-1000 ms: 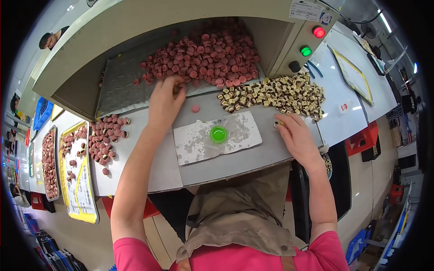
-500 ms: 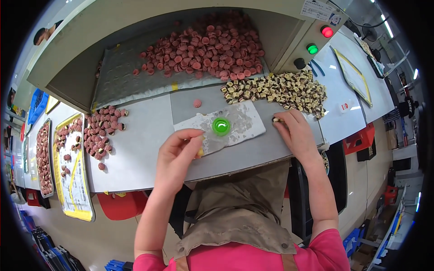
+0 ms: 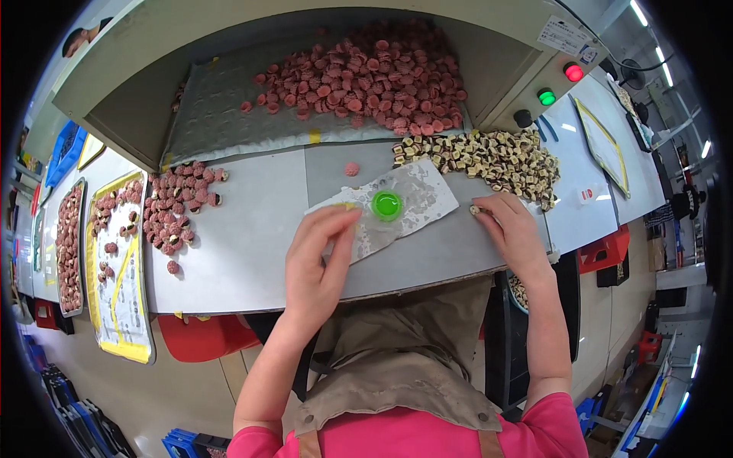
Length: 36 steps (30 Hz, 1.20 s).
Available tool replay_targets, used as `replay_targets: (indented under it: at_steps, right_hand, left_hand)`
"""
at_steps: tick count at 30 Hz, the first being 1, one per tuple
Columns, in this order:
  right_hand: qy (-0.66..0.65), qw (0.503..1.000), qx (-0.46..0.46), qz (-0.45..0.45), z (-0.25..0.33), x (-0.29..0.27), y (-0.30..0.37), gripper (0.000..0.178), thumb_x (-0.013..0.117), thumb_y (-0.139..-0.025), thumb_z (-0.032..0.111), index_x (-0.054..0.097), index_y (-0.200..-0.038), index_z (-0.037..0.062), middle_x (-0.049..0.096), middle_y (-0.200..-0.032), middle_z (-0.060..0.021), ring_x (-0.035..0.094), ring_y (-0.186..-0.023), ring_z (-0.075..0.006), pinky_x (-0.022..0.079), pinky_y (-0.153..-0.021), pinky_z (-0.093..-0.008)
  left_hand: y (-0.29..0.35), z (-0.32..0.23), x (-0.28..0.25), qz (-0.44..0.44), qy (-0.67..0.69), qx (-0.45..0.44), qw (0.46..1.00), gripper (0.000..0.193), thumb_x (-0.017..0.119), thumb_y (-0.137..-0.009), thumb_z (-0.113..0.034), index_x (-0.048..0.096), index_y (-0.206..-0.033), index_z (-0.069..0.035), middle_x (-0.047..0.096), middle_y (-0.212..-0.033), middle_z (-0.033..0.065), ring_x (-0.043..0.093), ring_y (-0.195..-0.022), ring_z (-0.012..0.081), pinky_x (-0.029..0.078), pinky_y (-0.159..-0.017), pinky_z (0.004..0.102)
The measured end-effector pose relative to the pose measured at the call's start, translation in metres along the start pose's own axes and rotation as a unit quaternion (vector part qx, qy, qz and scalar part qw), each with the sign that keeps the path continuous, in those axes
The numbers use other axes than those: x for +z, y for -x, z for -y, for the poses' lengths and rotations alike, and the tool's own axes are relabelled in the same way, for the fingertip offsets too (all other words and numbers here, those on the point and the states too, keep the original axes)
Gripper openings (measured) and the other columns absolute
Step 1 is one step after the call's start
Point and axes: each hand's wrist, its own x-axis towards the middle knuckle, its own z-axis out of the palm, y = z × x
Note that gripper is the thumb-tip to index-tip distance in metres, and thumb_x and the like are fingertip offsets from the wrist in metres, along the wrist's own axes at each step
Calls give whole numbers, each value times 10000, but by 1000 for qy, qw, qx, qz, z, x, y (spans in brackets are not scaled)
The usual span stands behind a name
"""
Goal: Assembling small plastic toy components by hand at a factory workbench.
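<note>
Head view: green cup (image 3: 387, 204), glossy inside, on white board (image 3: 429, 200). Left hand (image 3: 313, 259) half-curled at board's left end; grip, cannot tell. Pinches cream-and-dark piece (image 3: 475, 210) in right hand (image 3: 517, 235), right of board. Cabinet (image 3: 130, 61): heaped pink shells (image 3: 366, 84). Yellow-edged tray (image 3: 128, 349): scattered pink pieces (image 3: 111, 248). Narrow tray (image 3: 72, 312): packed, likewise pink. Blue bin (image 3: 62, 171): dark contents, indistinct.

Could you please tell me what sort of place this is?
Probably an assembly workshop: pink cupped pieces lie heaped in an open-fronted cabinet, cream-and-brown pieces lie piled on the bench, and a yellow-edged tray lies at left.
</note>
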Motion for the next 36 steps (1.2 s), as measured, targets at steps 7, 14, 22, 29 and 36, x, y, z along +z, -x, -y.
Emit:
replay_targets:
  at_steps: [7,14,22,29,36]
  right_hand:
    - [9,1000,14,18,3,0,2,176,604,-833,26,597,-1009,22,587,-934,-119,572,-871,-295,466,-753,-352]
    - [-25,999,21,-11,0,4,0,166,589,-842,16,595,-1007,21,585,-932,-121,572,-848,-290,467,-721,-343]
    - [0,1000,15,20,2,3,-5,145,583,-855,23,584,-999,15,573,-914,-126,578,-821,-276,476,-694,-339]
    - [-74,991,109,22,3,6,-5,149,600,-858,49,577,-999,7,573,-899,-110,591,-788,-215,477,-688,-310]
    - [-190,980,57,29,45,3,-24,155,615,-850,61,586,-996,18,577,-889,-88,587,-776,-200,471,-685,-298]
  left_hand:
    - [-31,2,-9,16,-36,20,999,208,539,-887,22,606,-1082,1,577,-1082,130,578,-950,201,464,-807,267]
    - [8,-27,0,29,206,-128,970,190,533,-903,-19,607,-1076,8,586,-1068,109,585,-937,194,464,-811,269]
    - [16,-26,13,198,-19,-112,974,164,546,-896,-39,613,-1037,12,614,-975,94,613,-846,185,481,-743,287]
    - [12,-17,21,170,-81,-33,982,178,560,-873,-28,614,-1040,4,606,-950,107,611,-820,224,475,-705,281]
    - [16,-12,16,131,132,-126,975,206,544,-923,-85,599,-1097,10,622,-1001,66,605,-860,154,485,-749,269]
